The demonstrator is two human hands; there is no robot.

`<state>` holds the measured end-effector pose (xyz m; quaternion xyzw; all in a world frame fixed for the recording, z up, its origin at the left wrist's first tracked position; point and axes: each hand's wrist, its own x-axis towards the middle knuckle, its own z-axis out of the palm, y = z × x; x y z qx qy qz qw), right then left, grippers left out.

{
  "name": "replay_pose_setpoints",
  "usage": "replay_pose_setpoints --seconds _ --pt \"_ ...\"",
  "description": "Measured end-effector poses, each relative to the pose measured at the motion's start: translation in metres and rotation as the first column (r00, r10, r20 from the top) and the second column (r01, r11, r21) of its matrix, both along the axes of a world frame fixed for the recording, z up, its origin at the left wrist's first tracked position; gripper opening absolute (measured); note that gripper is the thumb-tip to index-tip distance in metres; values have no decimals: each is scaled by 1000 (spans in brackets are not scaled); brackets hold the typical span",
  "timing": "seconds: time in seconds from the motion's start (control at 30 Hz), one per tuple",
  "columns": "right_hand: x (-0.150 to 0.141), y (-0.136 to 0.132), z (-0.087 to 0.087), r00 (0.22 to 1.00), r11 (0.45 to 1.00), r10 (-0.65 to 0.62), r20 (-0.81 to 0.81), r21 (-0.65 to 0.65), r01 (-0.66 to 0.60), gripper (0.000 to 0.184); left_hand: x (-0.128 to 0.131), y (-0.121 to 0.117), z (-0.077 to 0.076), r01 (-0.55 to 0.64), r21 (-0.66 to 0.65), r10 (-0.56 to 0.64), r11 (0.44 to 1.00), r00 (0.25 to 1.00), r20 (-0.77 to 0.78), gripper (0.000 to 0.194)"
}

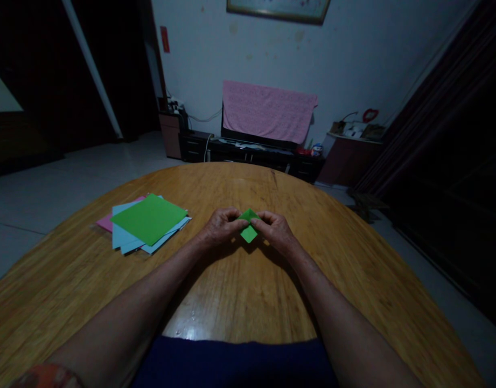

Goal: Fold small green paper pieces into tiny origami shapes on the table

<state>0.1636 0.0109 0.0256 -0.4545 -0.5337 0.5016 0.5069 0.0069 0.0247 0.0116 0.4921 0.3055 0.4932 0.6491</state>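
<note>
A small green folded paper (249, 234), diamond-shaped from this side, is held just above the table in front of me. My left hand (225, 225) pinches its left corner, thumb on the near face and fingers curled behind. On the right corner, my right hand (274, 228) grips in the same way. The two thumb tips nearly meet at the paper's middle, and a crease shows above them. Fingers behind the paper are partly hidden.
Left of my hands lies a loose stack of coloured paper, with a green sheet (149, 220) on top and blue sheets (124, 237) and a pink one (105, 222) beneath. The round wooden table (248, 180) has its far edge before a black cabinet (195, 148) and a cloth-covered screen (267, 110).
</note>
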Motion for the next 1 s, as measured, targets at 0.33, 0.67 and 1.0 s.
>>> replay_pose_setpoints --seconds 0.33,0.67,1.0 --pt "3 3 1 989 998 60 -138 -23 -63 50 5 -9 6 8 -7 -8 1000 1000 -8 18" --pt "-1 -6 3 977 990 112 -182 -67 -126 32 6 -5 0 -27 59 28 998 999 -24 20" --pt "-1 1 -3 996 998 60 -67 29 -59 30 4 -1 2 -53 81 56 995 998 -39 21"
